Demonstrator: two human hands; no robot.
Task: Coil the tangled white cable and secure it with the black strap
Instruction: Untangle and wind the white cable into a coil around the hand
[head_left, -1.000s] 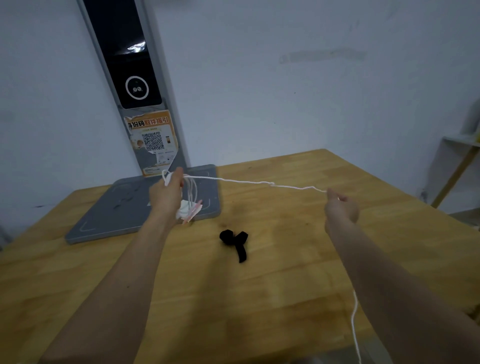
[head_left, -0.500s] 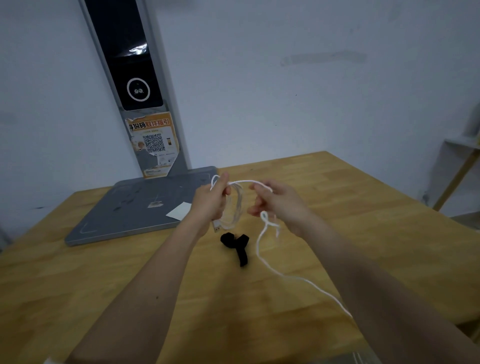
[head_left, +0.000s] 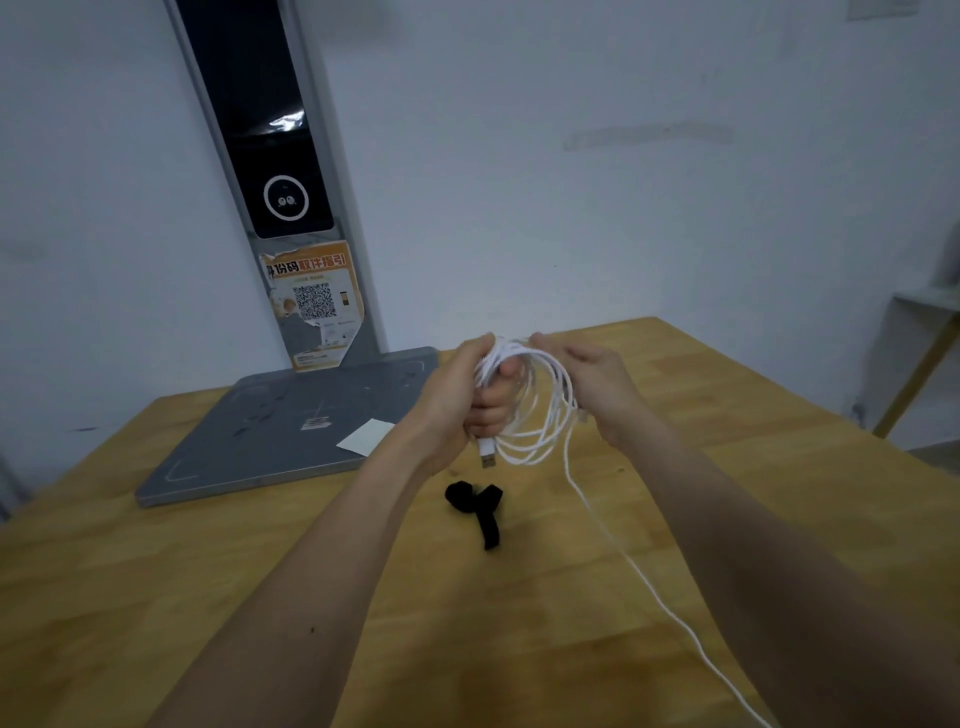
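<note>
White cable loops sit bunched in my left hand: its fingers are curled round the top of the coil, thumb over the strands. I count several loops hanging from that grip, held above the table and not touching it. A USB plug pokes out below the left fist, pointing down.

My right hand is just beside the coil on its far side. Fingers look loosely extended toward the top of the loops; I cannot tell whether the tips pinch the strand or only touch it. The cable passes close against the right palm.

From the coil's right edge a single loose strand drops to the wooden table and trails toward the near right edge, running out of view at the bottom.

Black strap lies flat on the table, below the hands, apart from the cable.

Farther back: a grey base plate with a white paper slip on it, and an upright post carrying a black panel and an orange QR sticker, against a pale wall.
</note>
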